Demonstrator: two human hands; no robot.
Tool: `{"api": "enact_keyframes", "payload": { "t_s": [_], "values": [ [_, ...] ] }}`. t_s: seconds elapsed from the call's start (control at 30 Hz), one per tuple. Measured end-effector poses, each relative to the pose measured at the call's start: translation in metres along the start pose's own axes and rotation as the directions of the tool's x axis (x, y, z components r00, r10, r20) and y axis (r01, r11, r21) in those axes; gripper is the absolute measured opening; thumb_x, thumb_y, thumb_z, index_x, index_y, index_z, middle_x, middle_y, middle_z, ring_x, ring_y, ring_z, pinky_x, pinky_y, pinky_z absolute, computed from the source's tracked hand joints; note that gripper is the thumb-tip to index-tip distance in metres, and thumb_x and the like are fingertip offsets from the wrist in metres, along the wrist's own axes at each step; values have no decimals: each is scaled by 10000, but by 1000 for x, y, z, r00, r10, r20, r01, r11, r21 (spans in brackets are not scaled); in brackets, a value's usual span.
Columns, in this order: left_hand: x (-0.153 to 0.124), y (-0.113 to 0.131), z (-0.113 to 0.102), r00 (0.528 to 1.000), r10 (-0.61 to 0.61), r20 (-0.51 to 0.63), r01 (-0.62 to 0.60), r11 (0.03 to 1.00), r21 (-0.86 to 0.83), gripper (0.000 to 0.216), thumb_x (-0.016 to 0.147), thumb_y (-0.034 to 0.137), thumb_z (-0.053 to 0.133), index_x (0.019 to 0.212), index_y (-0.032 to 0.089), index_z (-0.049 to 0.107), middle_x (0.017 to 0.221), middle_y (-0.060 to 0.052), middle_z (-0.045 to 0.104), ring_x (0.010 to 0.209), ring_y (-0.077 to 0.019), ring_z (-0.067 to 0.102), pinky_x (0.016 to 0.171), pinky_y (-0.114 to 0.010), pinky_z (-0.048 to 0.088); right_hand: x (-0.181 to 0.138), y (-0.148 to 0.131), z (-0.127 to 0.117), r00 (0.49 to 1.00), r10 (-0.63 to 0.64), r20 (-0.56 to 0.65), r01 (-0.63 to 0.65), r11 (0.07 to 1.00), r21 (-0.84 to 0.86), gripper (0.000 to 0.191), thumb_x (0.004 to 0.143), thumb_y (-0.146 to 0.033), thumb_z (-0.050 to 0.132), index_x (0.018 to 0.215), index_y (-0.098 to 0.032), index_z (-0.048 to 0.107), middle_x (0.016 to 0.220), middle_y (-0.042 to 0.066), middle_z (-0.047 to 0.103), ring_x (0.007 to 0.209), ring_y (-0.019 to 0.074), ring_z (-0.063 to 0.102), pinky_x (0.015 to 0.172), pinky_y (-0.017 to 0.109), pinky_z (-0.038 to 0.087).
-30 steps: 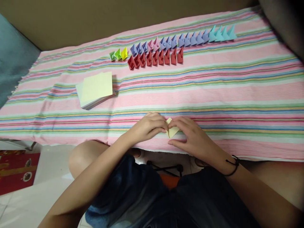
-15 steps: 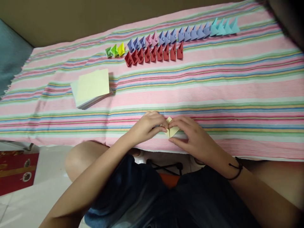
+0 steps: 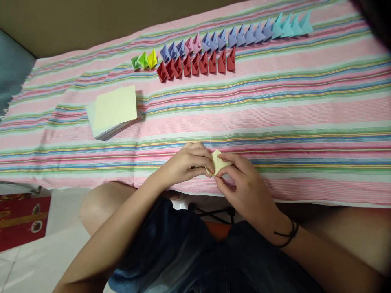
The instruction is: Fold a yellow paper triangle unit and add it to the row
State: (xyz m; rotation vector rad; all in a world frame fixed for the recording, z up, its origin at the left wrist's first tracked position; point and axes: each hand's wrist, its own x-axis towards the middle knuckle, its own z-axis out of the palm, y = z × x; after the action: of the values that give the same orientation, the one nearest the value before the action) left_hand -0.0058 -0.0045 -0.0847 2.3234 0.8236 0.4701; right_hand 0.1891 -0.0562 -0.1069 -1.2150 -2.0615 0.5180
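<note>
While both hands meet at the lower centre of the frame, a fold seems to be in hand on the small pale yellow paper point(image 3: 217, 163). The left hand point(image 3: 187, 162), back upward, pinches its left side; the right hand point(image 3: 251, 183), angled in from the lower right, has thumb and fingers closed on its bottom corner. The next move probably calls for exact, light fingertip pressure.

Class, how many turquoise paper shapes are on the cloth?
4, side by side, right end of the back row: the leftmost shape, two middle shapes, the rightmost shape. None seems hidden.
</note>
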Motion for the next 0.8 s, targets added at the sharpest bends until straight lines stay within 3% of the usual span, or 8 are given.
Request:
{"api": "enact_keyframes", "payload": {
  "t_s": [0.47,0.8],
  "values": [
    [1,-5,-3,1000,17,-6,-17,999,34,213,899,373,538,858,217,677,888,-32,690,926,-184,562,847,-327,382,-1,-7,7,999,-9,-45,5,998,-68,156,801,-67,543,759,-216,528,1140,118,633,1071,282,576,891,468,501],
    [2,-1,2,996,-76,-50,82,987,140,217,924,371,499,877,202,625,896,-33,657,918,-185,542,816,-317,355,2,-1,6,999,39,-24,-39,999,-14,123,834,-121,542,753,-209,511,1184,133,592,1056,276,566,904,485,477]
  ]
}}
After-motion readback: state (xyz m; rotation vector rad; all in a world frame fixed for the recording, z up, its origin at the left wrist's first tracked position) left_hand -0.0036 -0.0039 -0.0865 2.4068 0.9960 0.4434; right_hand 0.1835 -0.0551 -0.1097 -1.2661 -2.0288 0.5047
